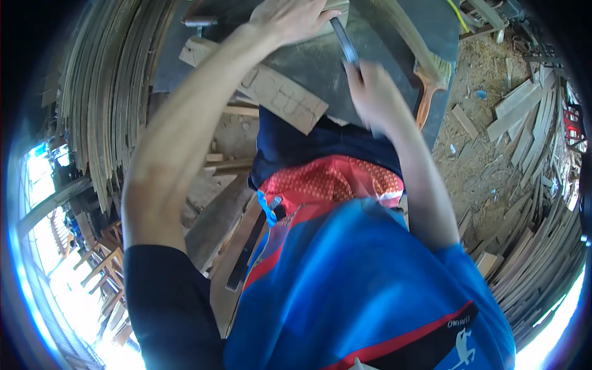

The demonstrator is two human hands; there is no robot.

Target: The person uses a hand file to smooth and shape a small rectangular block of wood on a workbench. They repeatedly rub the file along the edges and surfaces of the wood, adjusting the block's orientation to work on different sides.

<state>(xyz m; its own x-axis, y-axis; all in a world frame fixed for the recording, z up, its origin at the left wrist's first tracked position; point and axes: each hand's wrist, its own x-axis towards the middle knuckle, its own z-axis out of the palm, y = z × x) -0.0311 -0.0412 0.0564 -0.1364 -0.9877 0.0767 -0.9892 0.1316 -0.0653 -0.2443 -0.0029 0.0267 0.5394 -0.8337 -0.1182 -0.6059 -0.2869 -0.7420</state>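
Observation:
At the top edge my left hand lies over a pale wood block on the dark bench top. Its fingers reach across the block, partly cut off by the frame, and the thumb points toward the tool. A narrow grey metal bar-shaped tool slants down from the block into my right hand. That hand is closed around its lower end and is blurred by motion. Whether the tool is a chisel or a file I cannot tell. Its upper end meets the block near my left thumb.
A pale board with drawn outlines lies across the bench's near edge. To the right rests a wooden-handled brush. Stacked timber strips stand at left; wood offcuts and sawdust cover the ground at right.

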